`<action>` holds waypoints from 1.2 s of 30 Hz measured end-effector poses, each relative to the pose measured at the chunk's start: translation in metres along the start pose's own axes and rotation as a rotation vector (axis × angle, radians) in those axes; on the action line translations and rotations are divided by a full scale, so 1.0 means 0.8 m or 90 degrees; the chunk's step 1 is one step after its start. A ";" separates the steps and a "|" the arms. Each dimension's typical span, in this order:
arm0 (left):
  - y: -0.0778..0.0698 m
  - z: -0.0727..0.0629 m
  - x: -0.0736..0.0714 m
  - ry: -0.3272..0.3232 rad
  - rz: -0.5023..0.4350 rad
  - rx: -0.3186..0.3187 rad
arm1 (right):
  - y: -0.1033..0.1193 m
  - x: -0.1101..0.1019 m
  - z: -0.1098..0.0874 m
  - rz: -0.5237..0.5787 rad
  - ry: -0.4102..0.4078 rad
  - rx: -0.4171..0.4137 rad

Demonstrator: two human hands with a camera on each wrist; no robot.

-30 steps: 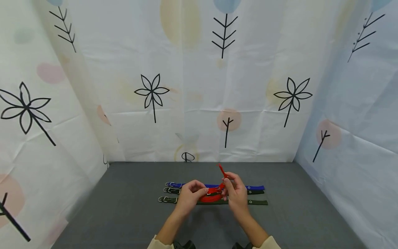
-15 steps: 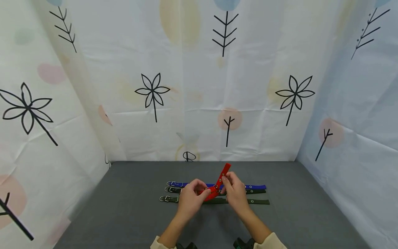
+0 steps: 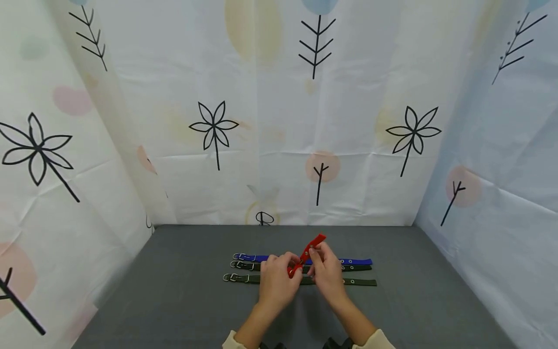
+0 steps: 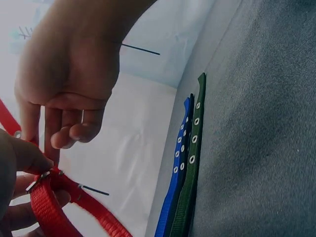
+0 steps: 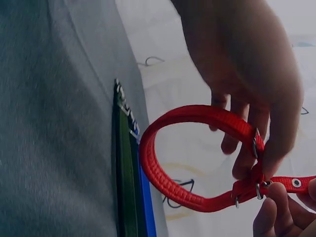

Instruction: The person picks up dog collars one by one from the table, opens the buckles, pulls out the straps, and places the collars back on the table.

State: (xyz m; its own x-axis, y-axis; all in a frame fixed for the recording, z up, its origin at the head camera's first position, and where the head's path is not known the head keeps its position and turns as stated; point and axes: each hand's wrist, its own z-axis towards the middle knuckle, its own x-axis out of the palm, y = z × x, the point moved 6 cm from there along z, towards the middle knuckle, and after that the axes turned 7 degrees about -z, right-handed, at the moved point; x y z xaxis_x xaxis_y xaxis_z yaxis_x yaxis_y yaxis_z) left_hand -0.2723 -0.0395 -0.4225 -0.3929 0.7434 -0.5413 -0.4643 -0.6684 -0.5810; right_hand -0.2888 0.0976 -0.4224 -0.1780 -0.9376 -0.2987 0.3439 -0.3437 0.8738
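Note:
A red pet collar [image 3: 310, 247] is held in both hands above the table. It is bent into a loop in the right wrist view, where its metal buckle [image 5: 258, 190] shows and an eyeleted strap end [image 5: 296, 183] extends past it. My left hand [image 3: 279, 281] pinches the collar beside the buckle with thumb and fingers. Thumb and fingers of my right hand [image 3: 330, 274] grip the strap end, whose tip points up and to the right. In the head view, my left hand hides most of the loop.
Behind and below the hands, a blue collar [image 3: 357, 261], a black collar [image 3: 359, 267] and a dark green collar [image 3: 362, 282] lie straight and parallel on the grey table [image 3: 183, 300]. Patterned white cloth [image 3: 279, 184] hangs behind and at both sides.
My left hand has shifted rightward, closer to my right hand. The red collar has turned so that its loop slips behind my left hand, and the strap end leans further right.

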 end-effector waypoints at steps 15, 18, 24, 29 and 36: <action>0.000 0.005 -0.004 -0.061 0.063 0.023 | -0.006 0.002 0.002 0.097 0.015 0.101; 0.002 0.007 -0.004 -0.065 0.068 0.028 | -0.008 0.004 0.002 0.133 0.023 0.126; 0.006 0.007 -0.004 -0.051 0.067 0.022 | -0.012 0.007 0.002 0.184 0.042 0.169; 0.008 0.006 0.000 -0.007 0.068 0.024 | -0.018 0.006 0.001 0.201 0.042 0.184; 0.004 0.002 0.007 0.040 0.076 0.048 | -0.028 0.002 -0.006 0.216 0.045 0.206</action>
State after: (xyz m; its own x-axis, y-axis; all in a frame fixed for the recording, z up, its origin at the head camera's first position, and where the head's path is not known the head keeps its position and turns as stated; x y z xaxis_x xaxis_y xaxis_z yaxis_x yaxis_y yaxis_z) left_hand -0.2771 -0.0377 -0.4266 -0.4000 0.6538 -0.6424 -0.4765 -0.7470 -0.4636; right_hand -0.2924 0.1035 -0.4440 -0.0380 -0.9992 0.0081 0.0643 0.0057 0.9979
